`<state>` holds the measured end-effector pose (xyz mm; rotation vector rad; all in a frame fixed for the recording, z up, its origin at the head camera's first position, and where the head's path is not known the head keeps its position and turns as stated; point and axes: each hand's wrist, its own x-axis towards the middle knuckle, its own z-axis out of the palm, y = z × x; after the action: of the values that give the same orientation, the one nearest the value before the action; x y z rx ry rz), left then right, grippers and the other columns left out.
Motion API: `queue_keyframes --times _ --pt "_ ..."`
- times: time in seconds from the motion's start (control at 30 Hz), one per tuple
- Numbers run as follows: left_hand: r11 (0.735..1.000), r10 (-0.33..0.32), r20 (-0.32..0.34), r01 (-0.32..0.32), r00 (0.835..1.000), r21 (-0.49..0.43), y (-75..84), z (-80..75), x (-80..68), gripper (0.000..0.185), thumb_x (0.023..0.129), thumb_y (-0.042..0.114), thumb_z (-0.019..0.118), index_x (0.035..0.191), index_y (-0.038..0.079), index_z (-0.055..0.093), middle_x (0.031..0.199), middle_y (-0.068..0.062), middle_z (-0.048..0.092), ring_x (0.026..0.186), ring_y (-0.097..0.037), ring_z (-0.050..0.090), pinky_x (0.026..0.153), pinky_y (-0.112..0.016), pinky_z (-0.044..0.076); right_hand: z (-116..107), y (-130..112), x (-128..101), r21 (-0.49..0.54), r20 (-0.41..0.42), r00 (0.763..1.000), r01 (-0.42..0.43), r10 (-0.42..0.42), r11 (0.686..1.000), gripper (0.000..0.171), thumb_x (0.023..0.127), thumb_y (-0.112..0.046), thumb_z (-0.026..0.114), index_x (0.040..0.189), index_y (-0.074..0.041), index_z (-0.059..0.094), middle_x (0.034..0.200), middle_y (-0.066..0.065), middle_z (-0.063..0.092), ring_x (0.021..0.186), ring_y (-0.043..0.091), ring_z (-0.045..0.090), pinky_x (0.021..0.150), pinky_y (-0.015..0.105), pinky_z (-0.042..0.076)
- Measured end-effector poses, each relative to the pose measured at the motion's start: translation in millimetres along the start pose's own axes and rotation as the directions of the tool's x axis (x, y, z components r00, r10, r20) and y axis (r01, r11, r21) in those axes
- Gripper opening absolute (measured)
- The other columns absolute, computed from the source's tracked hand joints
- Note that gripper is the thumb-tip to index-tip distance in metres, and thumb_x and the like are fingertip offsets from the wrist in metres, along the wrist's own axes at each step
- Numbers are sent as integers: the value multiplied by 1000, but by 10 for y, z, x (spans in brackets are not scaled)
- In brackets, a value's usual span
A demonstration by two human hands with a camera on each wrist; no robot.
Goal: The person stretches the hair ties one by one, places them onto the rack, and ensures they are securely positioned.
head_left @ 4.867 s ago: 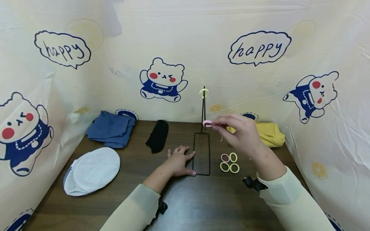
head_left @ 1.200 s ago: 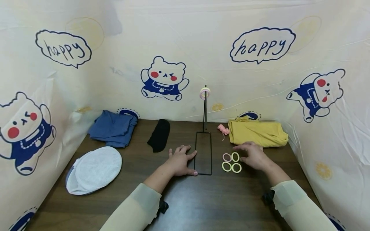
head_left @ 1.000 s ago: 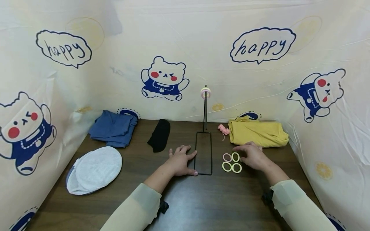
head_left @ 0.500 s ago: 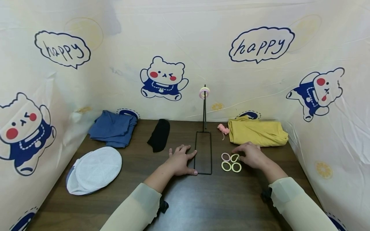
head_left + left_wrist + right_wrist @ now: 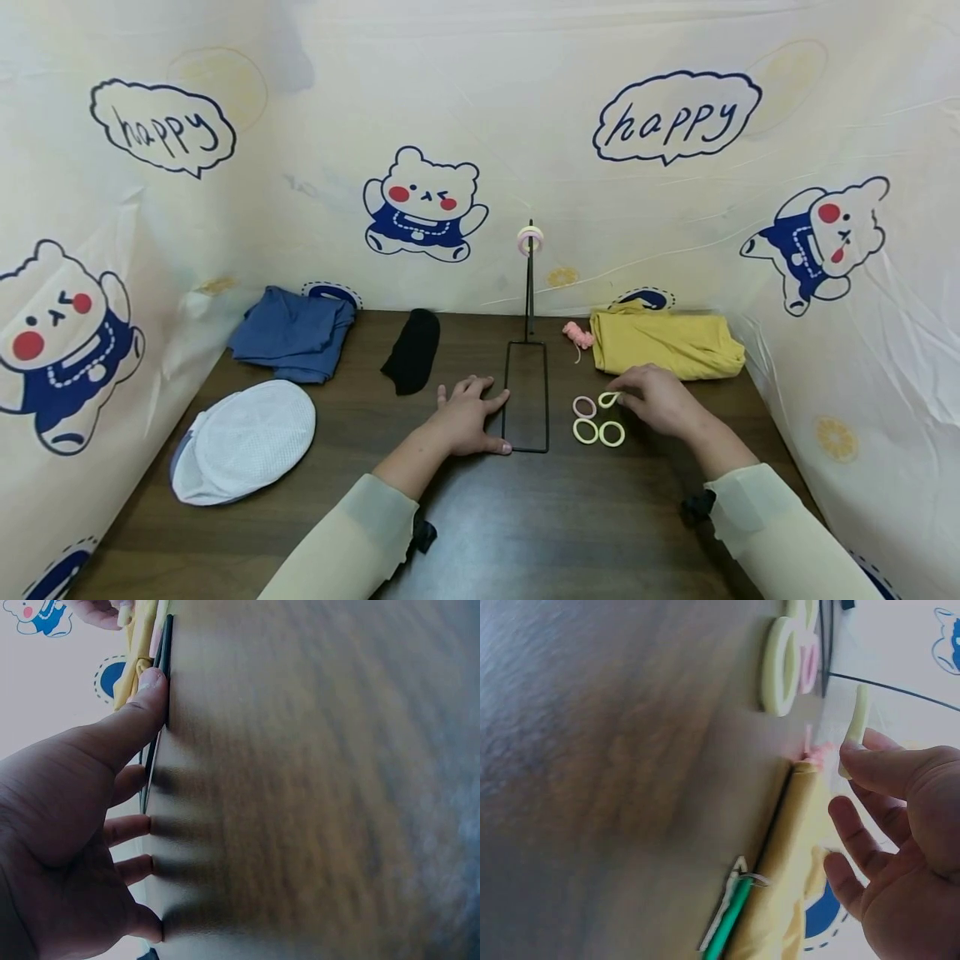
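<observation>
My left hand (image 5: pixel 467 421) rests with spread fingers on the table at the left side of the black wire stand's base (image 5: pixel 547 400), thumb against its near corner. Between thumb and index finger, my right hand (image 5: pixel 660 402) pinches a pale yellow hair tie (image 5: pixel 859 712), lifted off the table in the right wrist view. Below it on the table lie a pink hair tie (image 5: pixel 575 405) and two more pale yellow hair ties (image 5: pixel 576 435), close together. A pink and a yellow hair tie (image 5: pixel 521 242) hang near the top of the stand's upright (image 5: pixel 529 287).
Behind the right hand are a folded yellow cloth (image 5: pixel 667 342) and a pink yarn bundle (image 5: pixel 577 335). To the left lie a black sock (image 5: pixel 412 354), folded blue cloth (image 5: pixel 292 333) and a white mesh item (image 5: pixel 251 442). A green stick-like thing (image 5: pixel 731 919) lies beside the yellow cloth.
Earlier the right hand held a pink hair tie by the upright; that one now hangs there. The right hand came back and picked a yellow hair tie from the group. The left hand stayed put.
</observation>
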<state>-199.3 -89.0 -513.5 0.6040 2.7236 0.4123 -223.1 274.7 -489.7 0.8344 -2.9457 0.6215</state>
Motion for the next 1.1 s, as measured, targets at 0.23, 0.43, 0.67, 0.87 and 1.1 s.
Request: queue_keyframes --times 0.23,0.43,0.67,0.87,1.1 --pt "1000 4 5 -4 1000 -7 6 -13 -5 96 83 66 77 163 31 36 171 -7 22 157 -38 12 115 -77 10 -69 -120 2 63 -77 995 65 -60 996 18 90 -4 79 106 -13 80 103 -3 75 97 18 69 85 46 55" --pt "1000 3 4 -3 1000 -14 -5 3 3 96 83 66 77 163 32 35 171 -6 22 158 -37 11 115 -77 9 -130 -275 30 60 -149 979 152 -141 987 17 91 -5 79 105 -13 80 103 -3 75 95 15 70 82 43 57" --pt "1000 1 2 -1 1000 -11 3 -1 -8 97 83 66 77 163 32 35 171 -6 22 158 -37 11 115 -77 9 -201 -441 71 49 -260 935 262 -241 964 22 86 2 80 103 -12 81 99 -3 75 91 15 71 76 39 58" --pt "1000 -1 4 1 1000 -11 13 -1 -11 97 83 66 77 163 32 35 171 -6 22 158 -38 11 115 -77 9 -294 -590 78 55 -313 909 307 -276 950 25 84 3 81 104 -12 82 100 -5 73 89 12 69 76 28 55" --pt "1000 -2 2 2 1000 -16 14 -3 -11 96 83 65 78 163 31 36 171 -6 22 158 -38 11 115 -77 8 -459 -821 123 46 -387 851 401 -354 915 27 84 3 81 106 -13 82 103 -4 74 91 12 71 77 22 54"
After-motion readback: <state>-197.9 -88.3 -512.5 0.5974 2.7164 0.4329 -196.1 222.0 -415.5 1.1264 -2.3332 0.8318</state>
